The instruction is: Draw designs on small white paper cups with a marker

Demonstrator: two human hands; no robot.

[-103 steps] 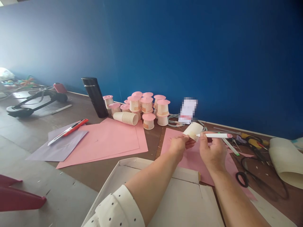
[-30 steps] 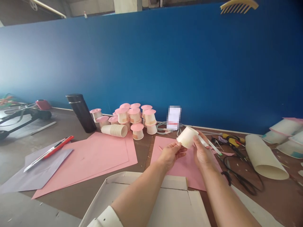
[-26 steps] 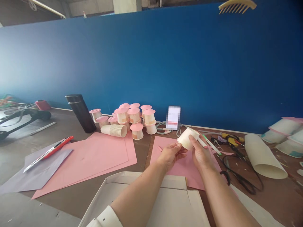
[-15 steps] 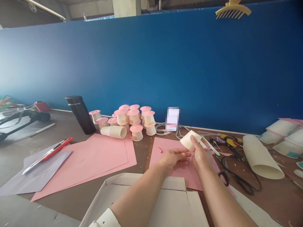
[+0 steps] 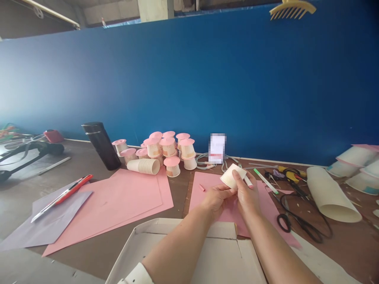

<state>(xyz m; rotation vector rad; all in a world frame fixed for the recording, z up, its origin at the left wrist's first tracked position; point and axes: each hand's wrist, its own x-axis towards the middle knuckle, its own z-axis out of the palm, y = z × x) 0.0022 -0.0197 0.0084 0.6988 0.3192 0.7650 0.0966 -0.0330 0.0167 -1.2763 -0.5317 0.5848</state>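
A small white paper cup (image 5: 231, 176) is tipped on its side between both my hands, above a pink paper sheet (image 5: 207, 193). My left hand (image 5: 218, 198) touches the cup from below with curled fingers. My right hand (image 5: 246, 193) grips the cup's rim and also holds a white glue stick with a pink end (image 5: 248, 182). Behind, a pile of upturned cups with pink discs (image 5: 168, 148) and a lying stack of plain cups (image 5: 144, 166) rest near the blue wall.
A black flask (image 5: 101, 145) stands at left. Large pink sheets (image 5: 118, 201), a purple sheet with a red-handled knife (image 5: 63, 192), black scissors (image 5: 299, 221), a green-tipped pen (image 5: 265, 181), rolled white card (image 5: 330, 194) and an open white box (image 5: 213, 252) surround my hands.
The cup has come down and closer to me, tilting onto its side. My left hand has gone back under it after lying flat on the pink sheet.
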